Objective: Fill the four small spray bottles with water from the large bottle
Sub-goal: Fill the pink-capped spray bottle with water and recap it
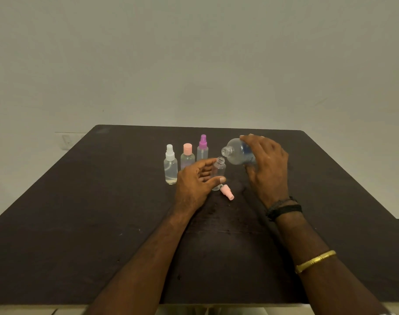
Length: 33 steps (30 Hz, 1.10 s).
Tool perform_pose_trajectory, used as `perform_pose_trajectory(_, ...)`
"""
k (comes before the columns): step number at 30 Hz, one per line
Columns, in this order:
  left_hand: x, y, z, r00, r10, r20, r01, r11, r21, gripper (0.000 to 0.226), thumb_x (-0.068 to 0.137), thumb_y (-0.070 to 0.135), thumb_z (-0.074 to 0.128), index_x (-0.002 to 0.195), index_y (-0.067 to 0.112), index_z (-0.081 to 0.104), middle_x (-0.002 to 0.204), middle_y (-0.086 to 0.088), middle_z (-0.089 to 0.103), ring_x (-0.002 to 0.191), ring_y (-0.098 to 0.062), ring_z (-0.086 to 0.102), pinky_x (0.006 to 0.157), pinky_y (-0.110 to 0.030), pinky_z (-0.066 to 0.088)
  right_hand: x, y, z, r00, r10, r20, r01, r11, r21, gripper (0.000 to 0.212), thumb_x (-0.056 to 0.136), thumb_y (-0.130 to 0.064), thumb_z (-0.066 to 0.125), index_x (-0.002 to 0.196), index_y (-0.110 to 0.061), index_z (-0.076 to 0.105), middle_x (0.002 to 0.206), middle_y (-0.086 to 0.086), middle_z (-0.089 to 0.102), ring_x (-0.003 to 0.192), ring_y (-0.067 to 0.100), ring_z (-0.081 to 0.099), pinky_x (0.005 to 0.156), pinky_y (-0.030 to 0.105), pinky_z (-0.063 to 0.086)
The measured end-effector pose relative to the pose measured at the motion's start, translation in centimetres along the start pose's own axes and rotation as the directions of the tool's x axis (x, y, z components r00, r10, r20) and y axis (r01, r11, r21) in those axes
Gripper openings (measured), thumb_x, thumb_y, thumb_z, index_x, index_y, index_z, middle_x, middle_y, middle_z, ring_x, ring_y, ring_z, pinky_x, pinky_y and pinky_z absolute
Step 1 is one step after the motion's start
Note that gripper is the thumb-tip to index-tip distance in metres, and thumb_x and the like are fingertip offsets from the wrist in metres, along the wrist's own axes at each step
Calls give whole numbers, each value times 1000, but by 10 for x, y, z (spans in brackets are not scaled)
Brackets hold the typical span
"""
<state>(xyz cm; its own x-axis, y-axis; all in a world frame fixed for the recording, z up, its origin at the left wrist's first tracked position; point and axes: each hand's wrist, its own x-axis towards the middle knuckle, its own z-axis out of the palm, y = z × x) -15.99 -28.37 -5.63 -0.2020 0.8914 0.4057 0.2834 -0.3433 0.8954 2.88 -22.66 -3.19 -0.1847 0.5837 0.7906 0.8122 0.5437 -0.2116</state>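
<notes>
My right hand (265, 168) grips the large clear bottle (237, 153), tilted on its side with its open mouth pointing left, just above an uncapped small bottle (219, 172). My left hand (197, 181) holds that small bottle upright on the table between thumb and fingers. Its pink spray top (227, 192) lies on the table beside its base. Behind stand three capped small bottles: a white-topped one (170, 165), a pink-capped one (187, 155) and a purple-topped one (202, 147).
The dark table (80, 212) stretches wide on all sides of the bottles, with its front edge near the bottom of the view. A plain wall rises behind it. Bracelets sit on my right wrist and forearm.
</notes>
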Motion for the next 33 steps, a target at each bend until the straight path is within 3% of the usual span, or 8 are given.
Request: perform_pose_trajectory(33, 0, 2, -1, 1000, 11, 25, -11, 1000, 4, 57, 77, 14, 88, 131, 13, 67, 118, 0, 75, 106, -5, 72, 89, -21, 59, 8, -6, -12, 994, -85, -67, 76, 989, -127, 64, 80, 7, 66, 134, -26, 63, 143, 3, 60, 137, 31, 48, 109, 58, 33)
